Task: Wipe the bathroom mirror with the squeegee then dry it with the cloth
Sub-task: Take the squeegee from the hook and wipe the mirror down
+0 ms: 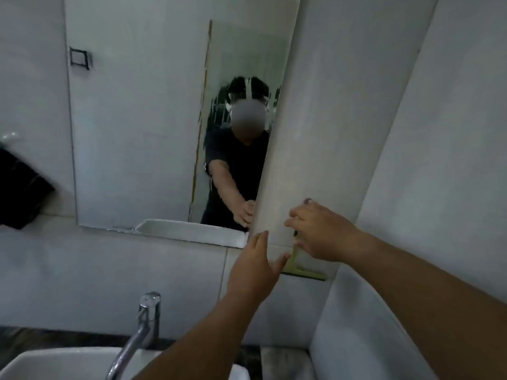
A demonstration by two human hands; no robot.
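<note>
The mirror (pixel 137 133) hangs on the tiled wall, hazy over most of its surface, with streaks around my reflection. My right hand (pixel 323 234) is just past the mirror's lower right corner, closed on the handle of a yellow-green squeegee (pixel 301 271). The squeegee's blade rests on the wall tile below the mirror's edge. My left hand (pixel 255 266) is beside it, fingers spread, its fingertips at the mirror's bottom right corner and its thumb near the blade. A dark cloth (pixel 19 187) hangs at the far left.
A chrome faucet (pixel 146 316) stands over a white sink (pixel 55 363) at the bottom left. A side wall (pixel 439 187) closes in at the right, forming a corner close to the squeegee. A small dark square fitting (pixel 79 58) shows in the mirror's upper left.
</note>
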